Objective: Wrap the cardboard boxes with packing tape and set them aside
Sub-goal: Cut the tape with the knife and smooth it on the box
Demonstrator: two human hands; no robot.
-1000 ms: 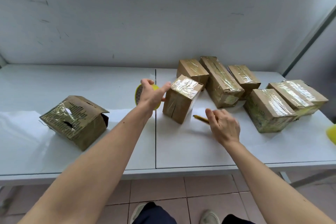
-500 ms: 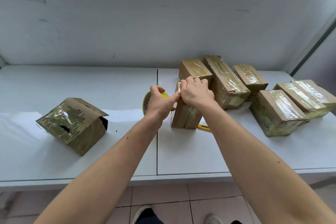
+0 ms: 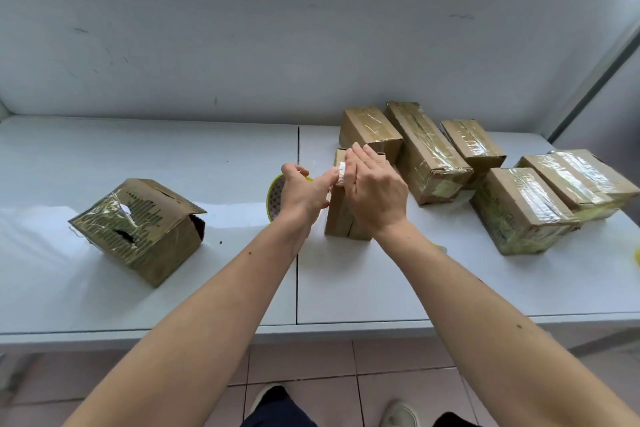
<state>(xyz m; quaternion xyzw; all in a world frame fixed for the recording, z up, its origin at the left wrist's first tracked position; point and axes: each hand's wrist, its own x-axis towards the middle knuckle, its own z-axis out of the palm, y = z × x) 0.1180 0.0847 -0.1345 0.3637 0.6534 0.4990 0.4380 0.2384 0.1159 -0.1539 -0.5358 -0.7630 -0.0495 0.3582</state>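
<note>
— Where is the box you're working on?

— The upright cardboard box [image 3: 341, 218] stands on the bench [image 3: 173, 163] just right of the seam between its two panels, straight ahead of me. My right hand [image 3: 375, 194] lies flat across its top and near face, fingers straight and together, pressing on it.

— And the left?

— My left hand [image 3: 301, 192] is curled around the tape roll [image 3: 273, 196], a yellow-rimmed ring held on edge just left of the box. A short strip of clear tape [image 3: 341, 174] runs from the thumb to the box's upper corner, touching the side of my right hand.

— What's around it?

— Directly behind the box sits a taped box [image 3: 372, 130], then a long taped box [image 3: 426, 149] beside it, and a smaller one [image 3: 472, 142] further right. Nearer the right edge are a chunky taped box [image 3: 519, 210] and a flat pair [image 3: 581, 180] touching it. Well apart on the left lies a torn box [image 3: 138, 227], tilted, one flap open and its top ripped through. A bit of yellow [image 3: 440, 247] shows by my right forearm; I cannot tell what it is. Below the bench edge I see tiled floor [image 3: 311, 360] and my shoes [image 3: 398, 412].
</note>
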